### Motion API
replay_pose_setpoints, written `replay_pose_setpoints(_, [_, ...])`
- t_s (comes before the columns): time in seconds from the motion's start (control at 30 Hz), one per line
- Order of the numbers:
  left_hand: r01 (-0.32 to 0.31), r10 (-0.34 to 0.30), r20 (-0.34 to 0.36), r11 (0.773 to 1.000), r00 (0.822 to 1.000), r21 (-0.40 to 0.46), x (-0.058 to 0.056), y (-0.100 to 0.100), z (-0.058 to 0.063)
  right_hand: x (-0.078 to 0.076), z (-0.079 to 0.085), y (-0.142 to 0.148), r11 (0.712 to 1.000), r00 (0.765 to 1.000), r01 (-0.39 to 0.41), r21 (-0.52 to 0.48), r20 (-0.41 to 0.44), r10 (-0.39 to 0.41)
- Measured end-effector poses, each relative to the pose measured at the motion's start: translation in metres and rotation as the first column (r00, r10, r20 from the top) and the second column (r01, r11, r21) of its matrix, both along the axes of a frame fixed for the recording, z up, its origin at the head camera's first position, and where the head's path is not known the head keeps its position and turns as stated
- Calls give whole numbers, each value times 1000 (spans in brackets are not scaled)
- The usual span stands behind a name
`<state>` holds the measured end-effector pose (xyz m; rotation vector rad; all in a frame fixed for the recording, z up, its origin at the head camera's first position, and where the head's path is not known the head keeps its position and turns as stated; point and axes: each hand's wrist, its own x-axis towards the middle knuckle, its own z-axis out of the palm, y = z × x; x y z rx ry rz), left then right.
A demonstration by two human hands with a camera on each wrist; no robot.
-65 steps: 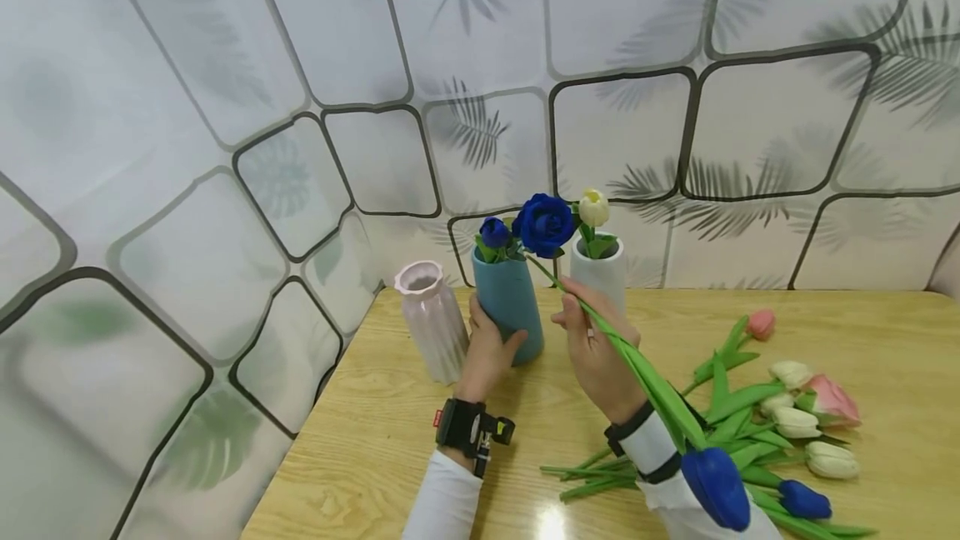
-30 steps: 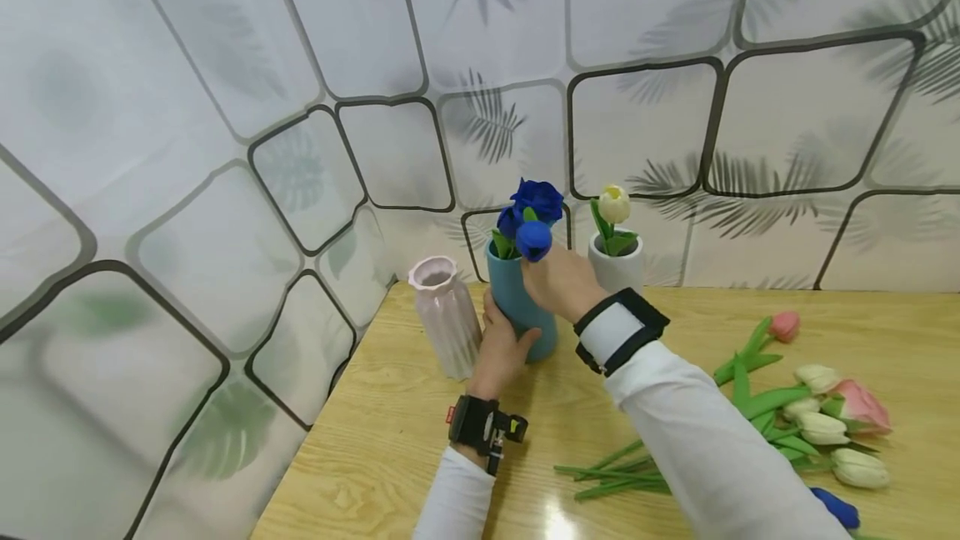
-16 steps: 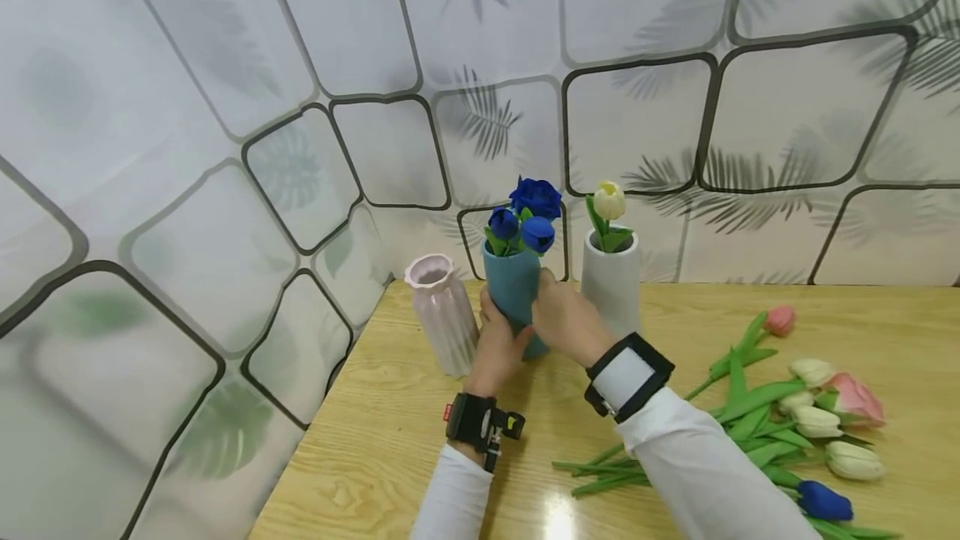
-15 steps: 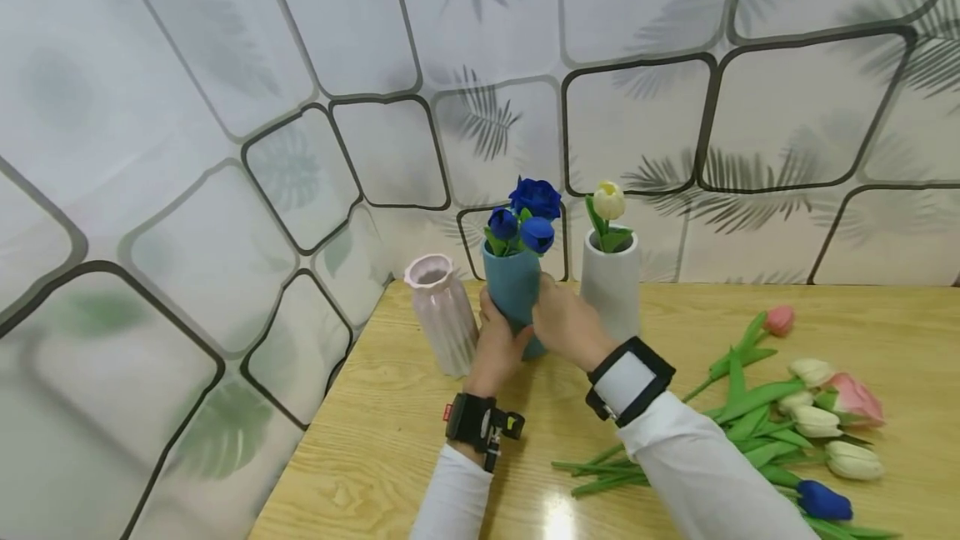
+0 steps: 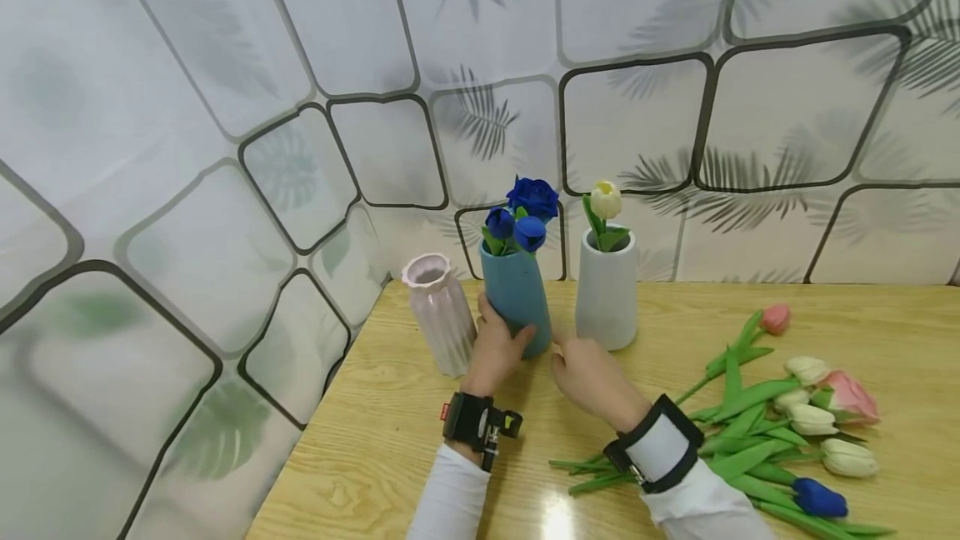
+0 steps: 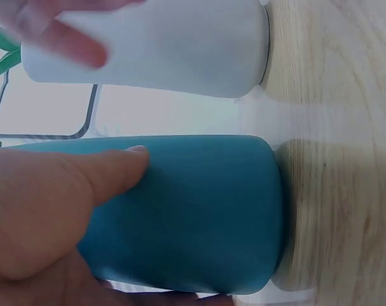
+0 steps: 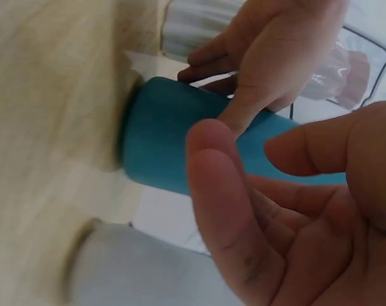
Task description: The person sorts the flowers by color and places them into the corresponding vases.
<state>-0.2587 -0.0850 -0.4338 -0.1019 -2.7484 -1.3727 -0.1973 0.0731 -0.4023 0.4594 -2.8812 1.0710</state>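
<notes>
Blue vase [image 5: 513, 288] on the table [image 5: 360, 448], 1 o'clock from left hand [image 5: 495, 352], which grips it — nearer hand; 11 o'clock from right hand [image 5: 600, 382], just beside, fingers loosely bent, thumb apart, holding nothing. Long axis near upright — mouth toward 11, base toward 5, head view.

In front of you hung a pale wall covering [image 5: 630, 132], which had dark rounded outlines and grey feathery leaves; on your left it showed also greenish leaves. Below you was the yellowish wooden table [image 5: 360, 448], with visible grain and one bright spot [image 5: 557, 517].
</notes>
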Motion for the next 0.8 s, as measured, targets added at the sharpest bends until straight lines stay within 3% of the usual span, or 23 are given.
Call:
replay_pose_setpoints(0.27, [-6, 11, 82, 998, 997, -65, 2, 0, 3, 14, -26, 22, 997, 996, 12, 74, 83, -19])
replay_pose_setpoints(0.47, [2, 4, 87, 997, 996, -74, 1, 1, 4, 20, -48, 37, 999, 971, 15, 39, 237, -24])
replay_pose_setpoints(0.63, [-4, 13, 97, 996, 995, -87, 1, 0, 3, 23, -46, 49, 999, 963, 33, 7, 268, -33])
replay_pose_setpoints(0.8, [-8, 17, 85, 993, 996, -114, 1, 1, 0, 30, -36, 67, 995, 954, 45, 83, 291, -68])
